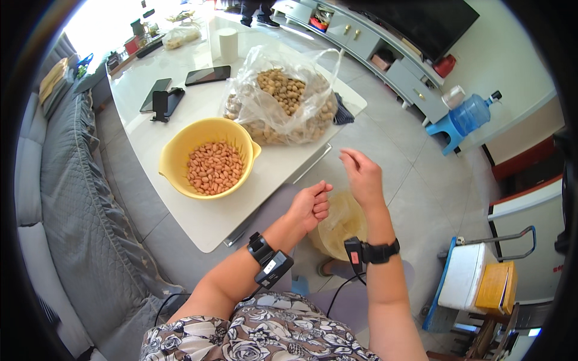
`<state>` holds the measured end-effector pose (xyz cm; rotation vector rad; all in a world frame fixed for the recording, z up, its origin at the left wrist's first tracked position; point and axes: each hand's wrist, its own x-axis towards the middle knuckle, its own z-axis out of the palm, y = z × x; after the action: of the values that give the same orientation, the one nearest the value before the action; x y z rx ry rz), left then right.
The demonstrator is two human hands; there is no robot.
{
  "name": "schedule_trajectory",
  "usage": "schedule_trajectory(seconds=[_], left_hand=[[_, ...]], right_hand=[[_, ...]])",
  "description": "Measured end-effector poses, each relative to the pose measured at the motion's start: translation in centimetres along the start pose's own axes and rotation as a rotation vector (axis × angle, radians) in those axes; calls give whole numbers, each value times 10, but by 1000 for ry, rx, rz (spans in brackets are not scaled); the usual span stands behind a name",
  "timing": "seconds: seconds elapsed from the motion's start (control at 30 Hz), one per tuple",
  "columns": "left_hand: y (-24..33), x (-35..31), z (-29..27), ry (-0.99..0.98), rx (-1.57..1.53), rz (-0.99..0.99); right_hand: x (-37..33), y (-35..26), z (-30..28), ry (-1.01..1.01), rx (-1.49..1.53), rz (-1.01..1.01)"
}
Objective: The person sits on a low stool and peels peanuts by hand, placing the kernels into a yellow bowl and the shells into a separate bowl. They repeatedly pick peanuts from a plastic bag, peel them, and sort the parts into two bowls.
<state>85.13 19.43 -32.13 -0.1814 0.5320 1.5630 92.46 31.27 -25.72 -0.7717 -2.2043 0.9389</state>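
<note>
My left hand (pixel 310 207) is closed, its fingers curled in beside the table's near right corner; whatever lies inside them is hidden. To its right, my right hand (pixel 363 174) is raised with fingers bent together, and I cannot make out anything in them. Below both hands stands a yellowish, round, bag-lined bin (pixel 340 231), partly covered by my wrists. On the table, a yellow bowl (pixel 173 147) holds shelled, reddish peanuts (pixel 215 168). Behind it and to the right sits an open clear plastic bag (pixel 244 99) full of peanuts in their shells (pixel 282 90).
Two phones (pixel 208 75) and a black phone stand (pixel 160 107) lie on the white table (pixel 198 225). A white cylinder (pixel 228 45) stands behind the bag. A grey sofa (pixel 72 180) runs along the left. At right are a water jug (pixel 472 114) and a cart with boxes (pixel 463 277).
</note>
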Motion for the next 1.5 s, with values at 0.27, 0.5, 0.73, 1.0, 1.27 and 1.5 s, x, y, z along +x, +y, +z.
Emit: schedule_trajectory(seconds=[0.27, 0.5, 0.73, 1.0, 1.27, 1.5], left_hand=[[36, -20, -24, 63, -82, 103], [42, -28, -29, 70, -80, 135], [52, -33, 4, -30, 94, 257], [0, -33, 48, -174, 203, 117], [-58, -12, 64, -77, 579, 44], [-91, 13, 59, -44, 713, 42]], right_hand=[[131, -23, 107, -130, -274, -358], [136, -7, 126, -175, -466, -243], [37, -45, 22, -386, 63, 55], [-51, -35, -20, -23, 244, -94], [-102, 10, -42, 232, 102, -11], [-124, 43, -51, 336, -178, -84]])
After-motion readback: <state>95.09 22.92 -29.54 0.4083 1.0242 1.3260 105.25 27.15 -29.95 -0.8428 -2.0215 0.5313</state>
